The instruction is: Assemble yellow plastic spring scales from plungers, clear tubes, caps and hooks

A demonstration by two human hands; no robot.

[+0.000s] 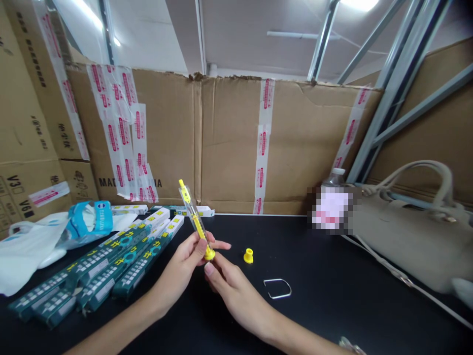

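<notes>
A clear tube [194, 222] with yellow core and ends; dark teal boxes [107, 261], seemingly white-banded.

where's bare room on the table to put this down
Bare black tabletop lies between the wire loop and the beige handbag; a smaller patch sits behind the yellow cap. It's crowded at left, where green boxes pile beside the left hand and its clear yellow tube.

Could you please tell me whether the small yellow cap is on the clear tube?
Off: the small yellow flared cap stands on the black tabletop, apart from the clear plastic tube in the left hand.
</notes>
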